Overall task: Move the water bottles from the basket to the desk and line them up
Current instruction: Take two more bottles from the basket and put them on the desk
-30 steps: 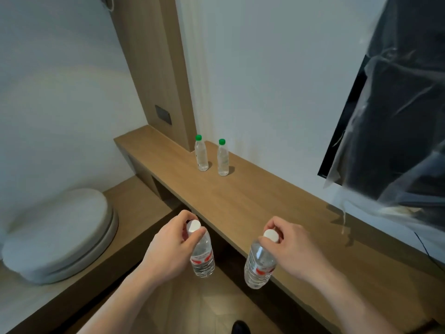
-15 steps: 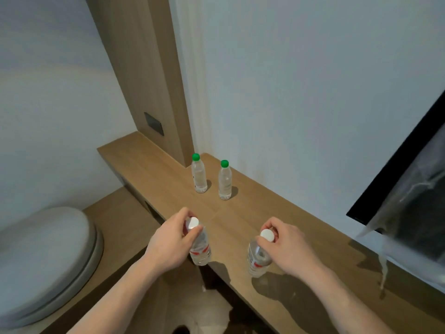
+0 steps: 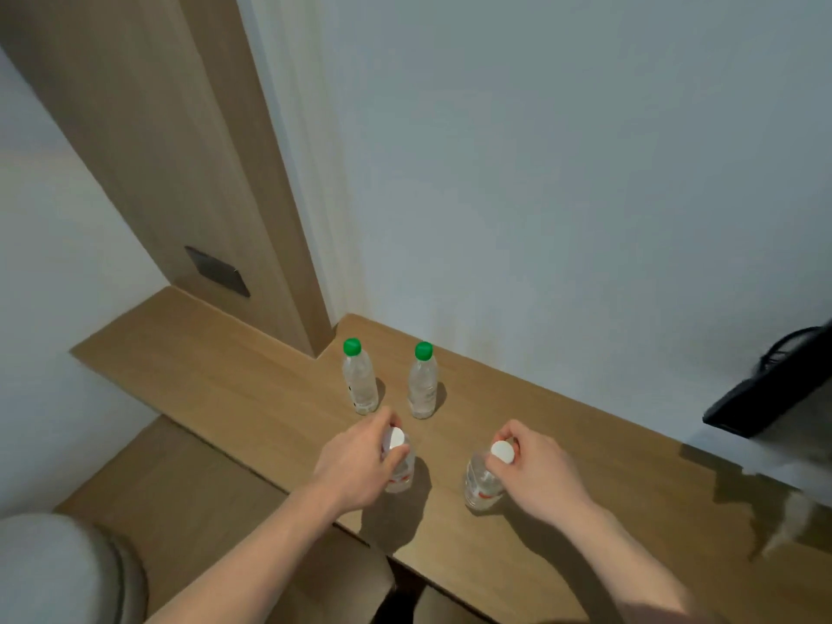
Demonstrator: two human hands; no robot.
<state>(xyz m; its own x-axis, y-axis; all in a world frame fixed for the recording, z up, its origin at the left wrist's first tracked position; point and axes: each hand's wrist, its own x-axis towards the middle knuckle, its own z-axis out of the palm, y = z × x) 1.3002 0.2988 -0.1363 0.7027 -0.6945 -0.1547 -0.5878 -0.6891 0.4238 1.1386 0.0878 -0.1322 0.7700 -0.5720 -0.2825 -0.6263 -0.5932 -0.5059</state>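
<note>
At the near edge of the light wooden desk (image 3: 562,448), two bare forearms reach in from the bottom of the view. Low on the left, below the desk, sits a rounded grey-white cushion (image 3: 54,574) on a lower wooden bench (image 3: 189,488).

The left hand (image 3: 360,461) curls its fingers round the neck of a clear plastic water bottle with a white cap and a red label (image 3: 398,461), thumb and fingertips pinching just under the cap. That bottle stands upright over the desk near its front edge; whether its base touches the wood cannot be told, though a dark shadow lies right beneath it. The right hand (image 3: 538,470) grips a second clear white-capped bottle with a red band (image 3: 486,479) the same way, from above and from the right side, fingers bunched about the cap. This bottle leans a little to the left (its cap sits nearer the hand than its base does), and it too is at or just over the desk surface. The two held bottles are side by side, apart from one another.

Farther back, near the wall, stand two more clear bottles with green caps: the left green-capped bottle (image 3: 359,380) just beside the foot of a tall wooden wall panel (image 3: 180,150), and the right green-capped bottle (image 3: 423,385) near it, both upright on the desk and not touching. They form a back row, with the white-capped pair in front.

On the panel is a dark rectangular switch plate (image 3: 216,270). At the far right a black flat screen edge (image 3: 765,394) juts from the pale wall (image 3: 540,150).
</note>
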